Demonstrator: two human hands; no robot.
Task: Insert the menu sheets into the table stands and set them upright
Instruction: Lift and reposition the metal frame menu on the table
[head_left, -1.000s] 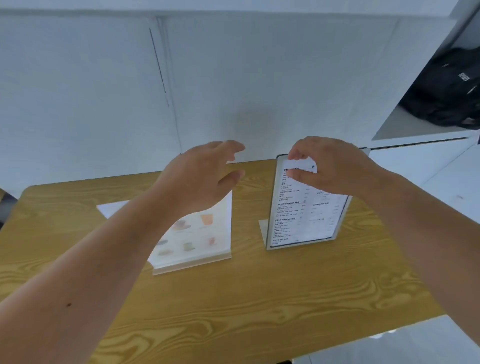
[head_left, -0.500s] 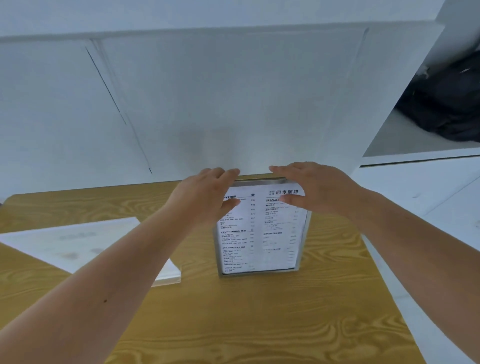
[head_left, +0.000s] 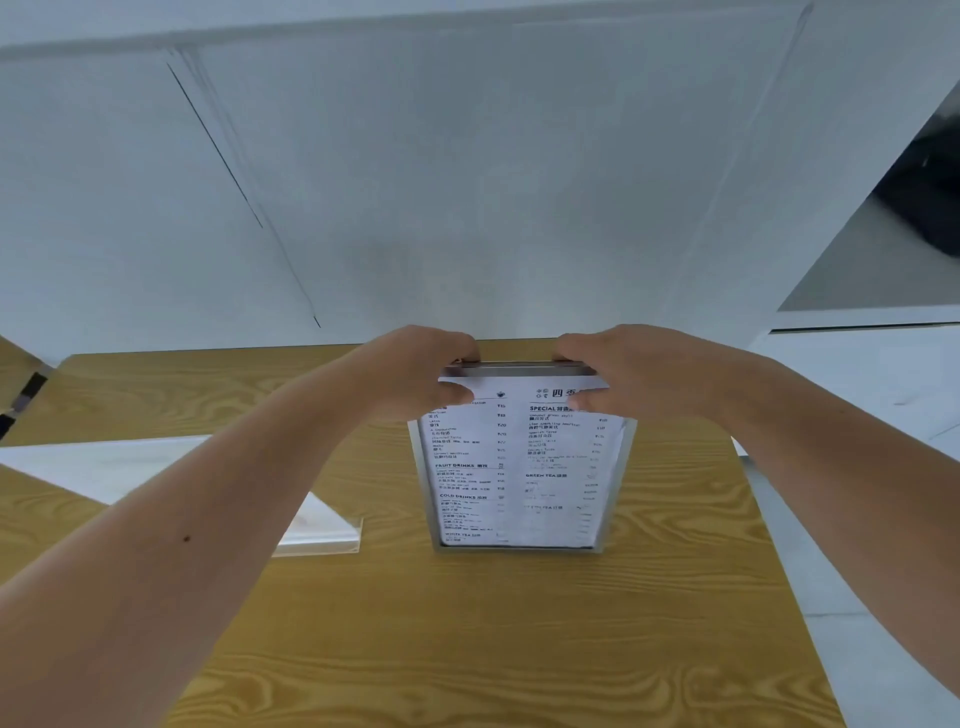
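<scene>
A clear table stand (head_left: 615, 483) stands upright in the middle of the wooden table (head_left: 467, 649). A white menu sheet (head_left: 519, 467) with black text sits in it, its top edge sticking out above the stand's top. My left hand (head_left: 421, 374) pinches the sheet's top left corner, thumb in front. My right hand (head_left: 628, 374) pinches the top right corner the same way. A second clear stand (head_left: 322, 535) lies to the left, partly hidden by my left forearm.
A white wall runs close behind the table's far edge. To the right are a white shelf and a dark blurred object (head_left: 930, 208) on it. The table's right edge lies just past the upright stand.
My view has moved closer and centred on the upright stand. Both hands went from hovering at the sheet's top to closing on its two top corners.
</scene>
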